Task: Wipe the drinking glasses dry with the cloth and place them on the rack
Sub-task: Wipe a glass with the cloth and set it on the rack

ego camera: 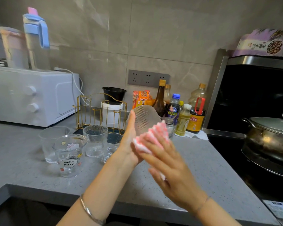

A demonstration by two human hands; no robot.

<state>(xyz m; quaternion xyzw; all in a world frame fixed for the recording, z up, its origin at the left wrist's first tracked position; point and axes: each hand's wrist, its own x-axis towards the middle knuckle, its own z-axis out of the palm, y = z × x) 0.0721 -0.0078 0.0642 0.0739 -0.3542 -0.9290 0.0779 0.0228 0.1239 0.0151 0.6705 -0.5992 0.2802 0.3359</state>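
My left hand (pixel 129 144) holds a ribbed drinking glass (pixel 145 119) tilted in the air above the counter. My right hand (pixel 167 163) presses a pink and white cloth (pixel 153 136) against the glass's lower side. Several more glasses stand on the counter to the left: a ribbed one (pixel 95 141), a plain one (pixel 51 142), a Hello Kitty glass (pixel 69 155) and a smaller one (pixel 112 145) partly behind my left wrist. The gold wire rack (pixel 101 111) stands behind them with no glass on it.
A white microwave (pixel 31 95) sits at the back left with bottles on top. Sauce and oil bottles (pixel 178 111) crowd the back wall, beside a white tub (pixel 111 115). A lidded pot (pixel 268 136) sits on the black stove at right. The grey counter (pixel 203 168) continues in front.
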